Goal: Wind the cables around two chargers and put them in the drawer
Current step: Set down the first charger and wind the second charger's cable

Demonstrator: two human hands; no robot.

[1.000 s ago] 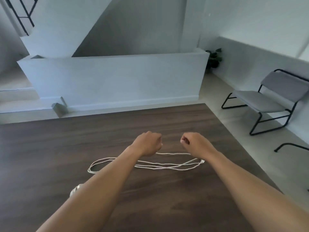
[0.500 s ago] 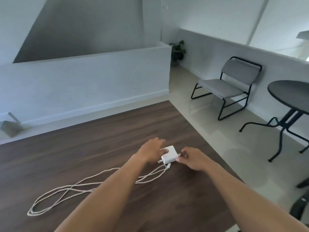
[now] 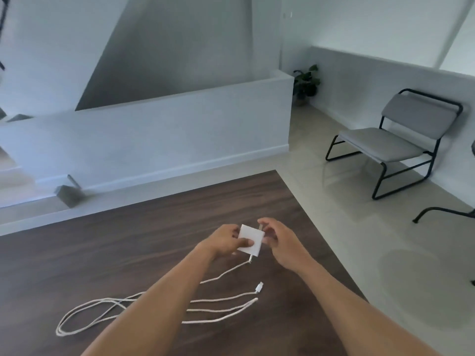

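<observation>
A white square charger is lifted a little above the dark wooden table. My left hand grips it by its left side, thumb on its face. My right hand is at the charger's right edge, fingers curled by the prongs at its top corner. A white cable runs from the charger's lower end down onto the table and lies in long loose loops to the left. Its free plug rests on the table. No second charger or drawer is in view.
The table's right edge runs diagonally, with tiled floor beyond. A grey chair with a black frame stands at the right. A white half wall lies behind the table, with a potted plant in the corner.
The charger has gone from lying on the table to being raised in my left hand. My right hand has moved up to its top right corner. The view has shifted left.
</observation>
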